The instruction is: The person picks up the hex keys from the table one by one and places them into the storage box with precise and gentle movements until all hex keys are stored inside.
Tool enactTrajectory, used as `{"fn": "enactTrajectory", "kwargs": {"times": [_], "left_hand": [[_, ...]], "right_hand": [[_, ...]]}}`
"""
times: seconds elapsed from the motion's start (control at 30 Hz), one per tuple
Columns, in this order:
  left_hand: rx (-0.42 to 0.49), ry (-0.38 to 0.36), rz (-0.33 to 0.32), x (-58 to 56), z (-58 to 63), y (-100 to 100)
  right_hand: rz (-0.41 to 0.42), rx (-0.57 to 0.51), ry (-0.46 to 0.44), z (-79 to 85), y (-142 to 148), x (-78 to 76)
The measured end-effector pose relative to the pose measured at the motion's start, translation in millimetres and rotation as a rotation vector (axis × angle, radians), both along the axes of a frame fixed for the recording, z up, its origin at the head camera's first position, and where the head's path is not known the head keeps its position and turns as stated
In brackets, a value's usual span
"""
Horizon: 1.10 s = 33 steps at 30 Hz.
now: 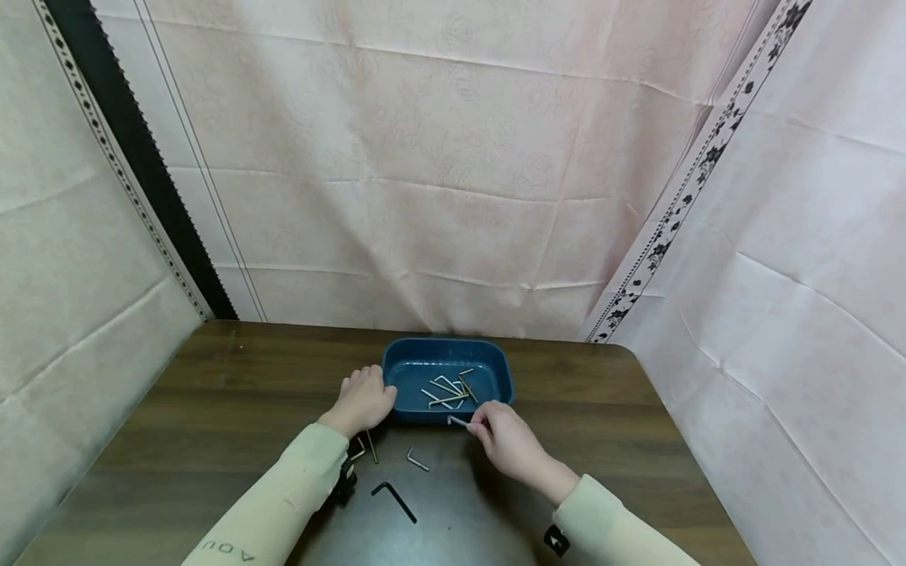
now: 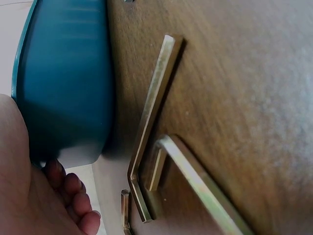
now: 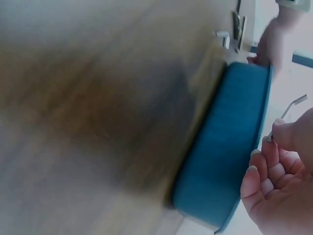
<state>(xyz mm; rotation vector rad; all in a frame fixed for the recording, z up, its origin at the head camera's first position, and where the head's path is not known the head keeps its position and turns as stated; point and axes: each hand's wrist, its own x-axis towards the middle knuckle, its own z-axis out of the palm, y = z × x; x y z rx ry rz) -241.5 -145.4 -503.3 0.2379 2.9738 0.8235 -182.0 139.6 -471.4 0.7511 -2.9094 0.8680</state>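
Note:
At the left end of a blue tray [image 1: 418,369], my left hand [image 1: 362,399] grips the rim, its fingers curled against the outer wall in the left wrist view. My right hand [image 1: 511,444] pinches a small silver hex key [image 3: 295,102] between thumb and forefinger, at the tray's near right rim. The key's short bent end points away from the fingertips. Inside the tray lie several silver and brass-coloured hex keys [image 1: 448,400] in a loose pile. Beneath the left wrist, brass-coloured hex keys [image 2: 151,107] lie on the table.
On the wooden table [image 1: 602,440] in front of the tray are a small silver hex key [image 1: 418,460] and a larger black one [image 1: 398,501]. Pale cloth [image 1: 453,157] hangs behind the table and on both sides.

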Motion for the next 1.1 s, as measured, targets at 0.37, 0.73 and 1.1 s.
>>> {"fn": "enactTrajectory", "kwargs": {"times": [0.37, 0.73, 1.1], "left_hand": [[-0.008, 0.004, 0.0, -3.4, -2.9, -1.1], [-0.01, -0.009, 0.01, -3.1, -4.2, -0.1], [-0.005, -0.013, 0.009, -0.3, -0.1, 0.7]], "right_hand": [[-0.054, 0.011, 0.066, 16.7, -7.7, -38.7], [-0.042, 0.169, -0.061, 9.4, -38.9, -83.2], [-0.041, 0.276, -0.185, 2.9, -49.6, -96.6]]}}
